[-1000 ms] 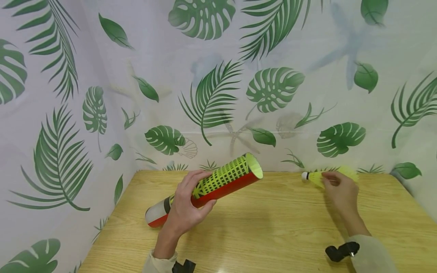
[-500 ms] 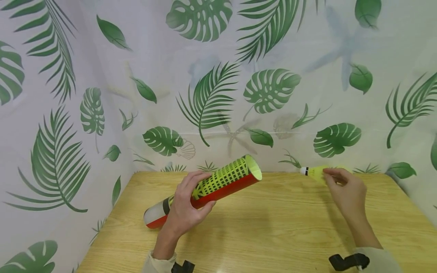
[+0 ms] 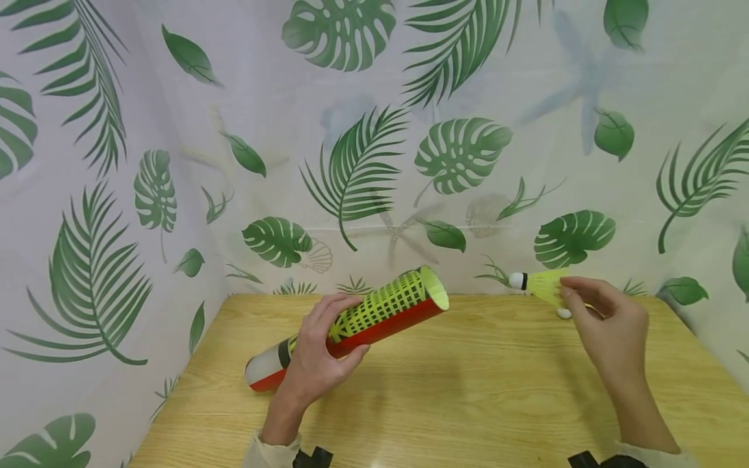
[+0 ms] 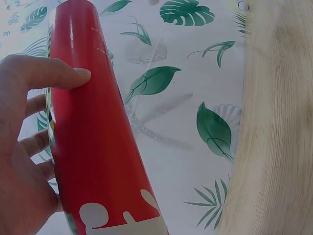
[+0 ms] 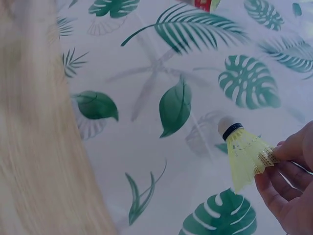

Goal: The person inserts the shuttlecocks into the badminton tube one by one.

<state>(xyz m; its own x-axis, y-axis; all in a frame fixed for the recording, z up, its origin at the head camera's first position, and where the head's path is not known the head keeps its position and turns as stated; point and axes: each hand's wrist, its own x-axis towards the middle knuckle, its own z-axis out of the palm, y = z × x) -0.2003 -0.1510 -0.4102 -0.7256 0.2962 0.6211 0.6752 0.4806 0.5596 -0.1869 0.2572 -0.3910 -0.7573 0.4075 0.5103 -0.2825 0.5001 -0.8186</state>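
My left hand point(image 3: 320, 364) grips a shuttlecock tube point(image 3: 386, 307), red on one side and yellow-green with a black grid on the other. The tube is tilted, its uncapped mouth up and to the right, its grey end low on the left. In the left wrist view, the thumb lies across the tube's red side point(image 4: 93, 127). My right hand point(image 3: 614, 338) pinches a yellow shuttlecock point(image 5: 247, 152) by its skirt edge. Its white cork with a black band points left, toward the tube. Between them is a wide gap.
A small white rounded tip point(image 3: 564, 313) shows on the table just below the held shuttlecock; my right hand hides what lies behind it. The wooden table point(image 3: 456, 403) ends at a leaf-printed cloth backdrop point(image 3: 374, 162).
My right hand has lifted the shuttlecock off the table's far edge, slightly up and closer to the camera, uncovering the white tip. The left hand and tube have stayed nearly still.
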